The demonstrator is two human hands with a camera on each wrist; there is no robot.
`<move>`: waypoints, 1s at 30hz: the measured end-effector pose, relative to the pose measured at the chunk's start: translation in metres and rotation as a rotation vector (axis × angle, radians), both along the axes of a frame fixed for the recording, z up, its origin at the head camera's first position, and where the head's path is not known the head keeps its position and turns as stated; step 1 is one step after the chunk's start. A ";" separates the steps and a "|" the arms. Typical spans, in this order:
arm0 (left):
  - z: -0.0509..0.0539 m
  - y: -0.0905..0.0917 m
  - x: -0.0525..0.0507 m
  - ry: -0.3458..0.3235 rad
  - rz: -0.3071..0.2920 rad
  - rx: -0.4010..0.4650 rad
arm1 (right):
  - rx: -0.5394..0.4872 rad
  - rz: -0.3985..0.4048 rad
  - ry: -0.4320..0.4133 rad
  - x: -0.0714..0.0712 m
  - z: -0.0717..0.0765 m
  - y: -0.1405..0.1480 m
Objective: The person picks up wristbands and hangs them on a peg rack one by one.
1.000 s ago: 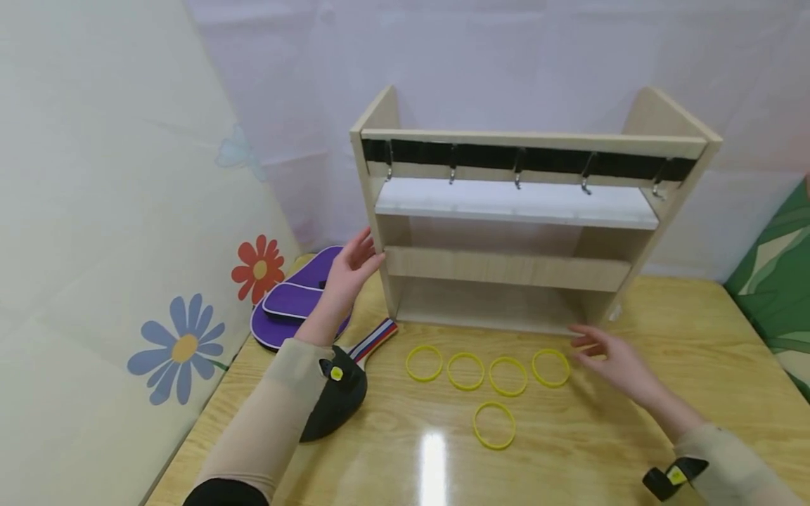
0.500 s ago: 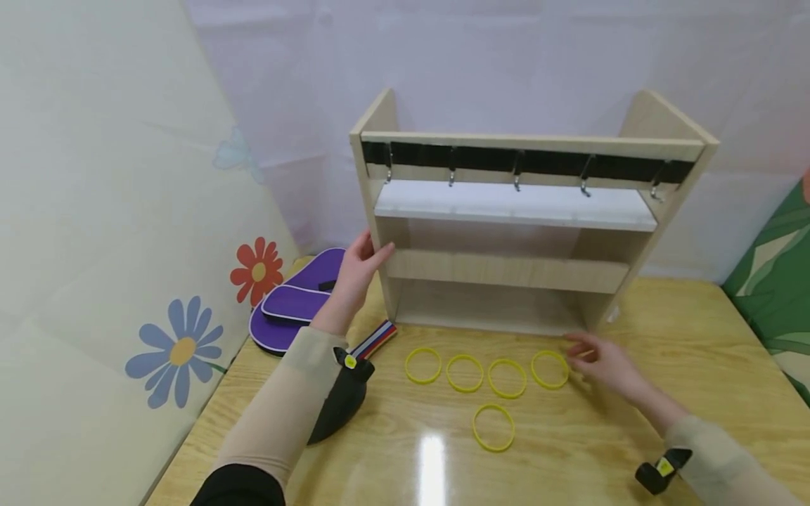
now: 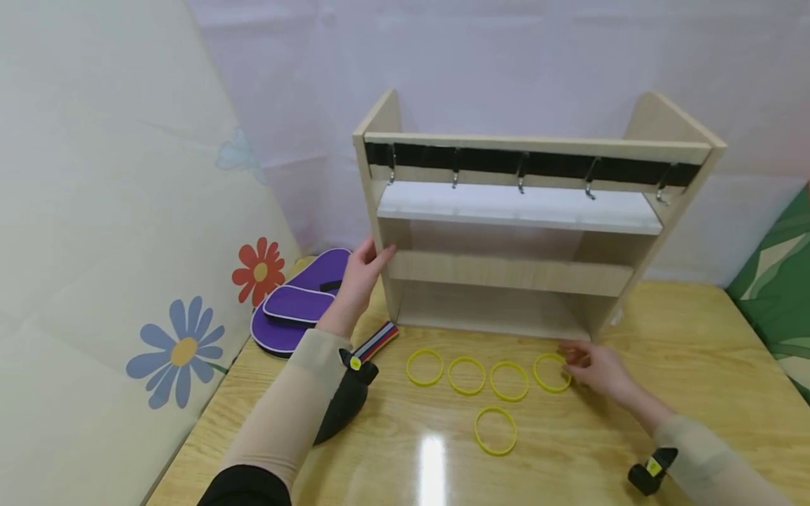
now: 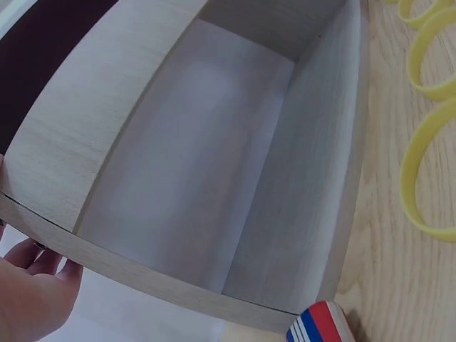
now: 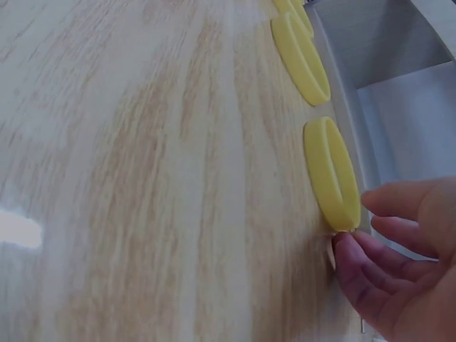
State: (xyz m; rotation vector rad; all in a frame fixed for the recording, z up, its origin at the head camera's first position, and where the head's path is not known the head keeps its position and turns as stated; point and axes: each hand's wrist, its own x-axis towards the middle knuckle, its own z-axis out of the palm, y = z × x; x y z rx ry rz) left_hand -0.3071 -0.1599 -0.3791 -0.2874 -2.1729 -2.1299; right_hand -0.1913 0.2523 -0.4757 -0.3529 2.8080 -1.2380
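Observation:
A pale wooden shelf unit (image 3: 506,273) stands on the table. My left hand (image 3: 357,281) grips its left side panel, thumb over the front edge and fingers along the outer face; the left wrist view shows those fingers behind the panel. Several yellow rings lie flat before the shelf. By the right-most ring (image 5: 322,178) is my right hand (image 3: 598,369), its fingers loosely bent at the ring's right end. Thumb and index finger are apart in the right wrist view, and the ring lies on the table.
Metal hooks hang along a black strip (image 3: 487,158) on the shelf's upper front. Left of the rings lies a table tennis paddle (image 3: 342,411) with a striped handle, partly behind my left forearm. A purple paddle case (image 3: 297,302) rests near the left wall.
My left thumb has come round onto the shelf's front edge. The right hand has moved left from beside the shelf's corner to the right-most ring.

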 end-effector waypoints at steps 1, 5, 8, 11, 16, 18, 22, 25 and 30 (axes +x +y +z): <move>-0.001 0.000 0.000 -0.006 -0.005 0.001 | 0.011 -0.002 0.007 0.000 -0.001 0.000; -0.003 -0.002 0.001 -0.036 -0.012 0.000 | 0.068 -0.003 0.050 -0.002 -0.004 -0.001; -0.003 -0.002 0.002 -0.038 -0.011 0.001 | 0.092 -0.015 0.067 -0.003 -0.006 -0.001; -0.003 -0.002 0.002 -0.034 -0.008 0.007 | 0.105 -0.018 0.074 -0.004 -0.007 -0.001; -0.002 0.001 0.001 -0.036 -0.007 0.019 | 0.106 -0.019 0.043 -0.005 -0.005 0.001; -0.003 0.003 0.001 -0.032 -0.006 0.022 | 0.104 -0.027 0.020 -0.005 -0.003 0.003; -0.005 0.005 -0.001 -0.025 -0.001 0.035 | 0.071 -0.045 -0.052 -0.005 -0.002 0.004; -0.007 0.005 -0.001 -0.025 0.003 0.039 | -0.027 -0.064 -0.151 -0.005 -0.002 0.003; -0.006 0.003 -0.001 -0.031 0.011 0.034 | -0.178 -0.081 -0.259 -0.007 -0.001 0.003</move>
